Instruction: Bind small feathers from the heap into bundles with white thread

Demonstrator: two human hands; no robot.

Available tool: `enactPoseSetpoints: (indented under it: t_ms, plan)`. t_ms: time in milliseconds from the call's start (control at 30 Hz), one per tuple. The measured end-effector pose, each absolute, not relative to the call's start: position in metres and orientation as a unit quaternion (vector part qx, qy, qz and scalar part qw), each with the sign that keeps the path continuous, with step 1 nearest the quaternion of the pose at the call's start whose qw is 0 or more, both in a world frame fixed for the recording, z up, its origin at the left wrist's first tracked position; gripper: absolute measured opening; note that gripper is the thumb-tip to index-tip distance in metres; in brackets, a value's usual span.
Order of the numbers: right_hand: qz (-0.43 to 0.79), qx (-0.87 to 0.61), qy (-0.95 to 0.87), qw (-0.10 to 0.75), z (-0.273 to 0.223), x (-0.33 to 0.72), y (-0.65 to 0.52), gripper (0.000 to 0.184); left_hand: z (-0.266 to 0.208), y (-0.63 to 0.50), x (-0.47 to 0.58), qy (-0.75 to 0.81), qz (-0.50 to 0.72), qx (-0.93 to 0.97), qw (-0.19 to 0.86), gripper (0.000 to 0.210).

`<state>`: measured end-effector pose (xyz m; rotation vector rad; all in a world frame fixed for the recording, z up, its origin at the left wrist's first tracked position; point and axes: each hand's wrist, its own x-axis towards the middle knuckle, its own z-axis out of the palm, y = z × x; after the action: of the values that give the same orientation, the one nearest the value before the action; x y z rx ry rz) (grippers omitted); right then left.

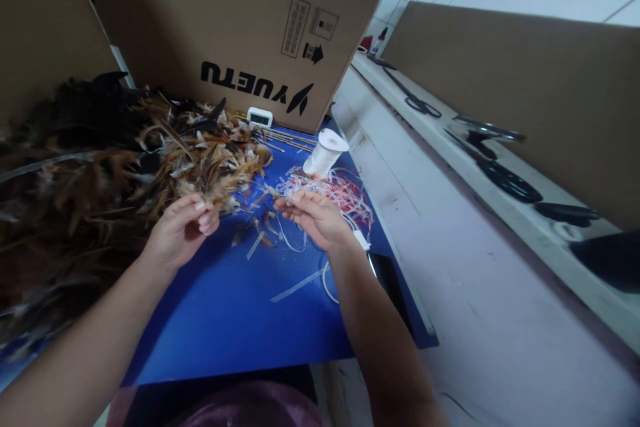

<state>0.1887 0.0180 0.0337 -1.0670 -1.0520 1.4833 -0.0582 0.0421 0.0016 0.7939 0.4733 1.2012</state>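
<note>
On the blue worktop (240, 320), the feather pile (170, 147) extends beyond and left of the nearer left hand (185, 227), apparently pinching a brown feather (215, 195); the right hand (320, 219) pinches a small, unclear piece (279, 195).

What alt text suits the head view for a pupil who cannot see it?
A person's left hand is by a heap of brown and black feathers on a blue table. The right hand is near a white spool and red and white strips.
</note>
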Motion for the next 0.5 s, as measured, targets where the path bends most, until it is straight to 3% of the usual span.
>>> enactPoseSetpoints:
  t_ms: [167,500]
  plan:
    - [0.654,-0.408,-0.415,0.484,0.025,0.166,-0.004,0.020,0.001,0.035,-0.051,0.246,0.540,0.345,0.728,0.024]
    - [0.523,-0.483,-0.477,0.515,0.001,0.130,-0.012,0.013,-0.003,0.029,-0.040,0.316,0.491,0.338,0.738,0.020]
